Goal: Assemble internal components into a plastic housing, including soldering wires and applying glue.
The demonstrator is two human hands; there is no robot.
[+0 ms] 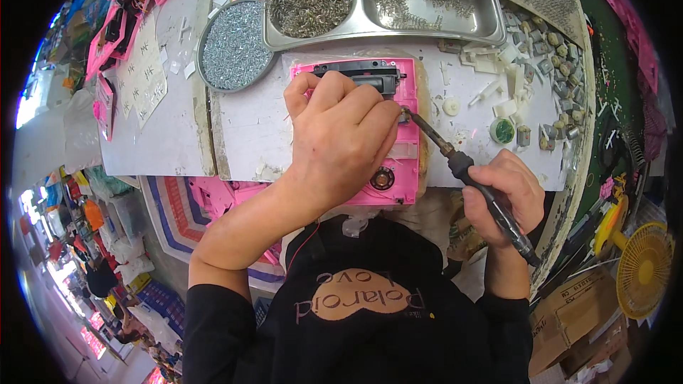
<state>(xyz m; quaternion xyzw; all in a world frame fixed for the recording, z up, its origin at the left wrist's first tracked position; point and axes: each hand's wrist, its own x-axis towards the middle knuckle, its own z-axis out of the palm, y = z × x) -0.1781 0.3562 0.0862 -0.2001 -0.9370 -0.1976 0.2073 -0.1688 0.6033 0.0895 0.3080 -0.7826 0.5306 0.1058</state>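
Observation:
My right hand (pixel 518 193) is closed round the dark handle of a soldering iron (pixel 461 164). The iron slants up and left, its tip at the right side of a pink plastic housing (pixel 406 189), by a small metal part. Over the housing lies my left hand (pixel 333 139), fingers bent and pressed together right beside the tip. What they pinch is hidden beneath them. A black plastic part (pixel 377 70) is set in the housing's far end, and a round speaker-like part (pixel 382 178) sits at its near end.
Beyond the housing are a metal tray (pixel 388 37) of springs and a round dish of small screws (pixel 237 44). Small grey motors (pixel 562 64), white plastic pieces and a green solder spool (pixel 502 130) lie to the right. A striped basket (pixel 171 213) holds pink parts below the table; a yellow fan (pixel 644 270) stands right.

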